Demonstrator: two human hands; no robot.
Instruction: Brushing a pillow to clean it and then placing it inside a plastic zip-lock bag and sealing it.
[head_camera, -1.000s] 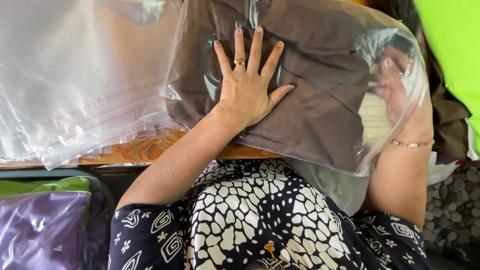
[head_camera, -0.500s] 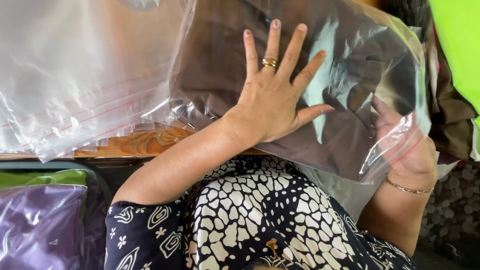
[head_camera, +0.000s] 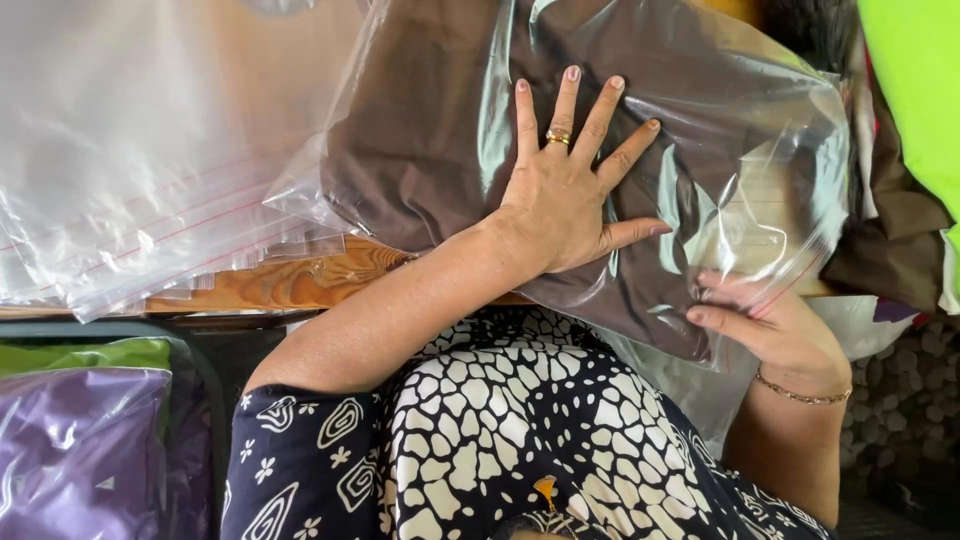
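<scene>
A clear plastic zip bag (head_camera: 760, 150) holding a folded dark brown cloth (head_camera: 430, 150) lies across the wooden table edge (head_camera: 300, 285) in front of me. My left hand (head_camera: 570, 190), with a gold ring, presses flat on top of the bag, fingers spread. My right hand (head_camera: 770, 325), wearing a thin bracelet, pinches the bag's open end at the lower right, with its fingers on the plastic near the red zip line.
A stack of empty clear zip bags (head_camera: 130, 200) lies on the table at left. Below left are purple (head_camera: 70, 450) and green (head_camera: 80, 355) packed items in a dark bin. Brown fabric (head_camera: 890, 230) and a bright green cloth (head_camera: 915, 90) sit at right.
My left hand slid right and slightly down across the bag, pressing it flatter. My right hand came out from behind the plastic and moved lower, gripping the bag's open end.
</scene>
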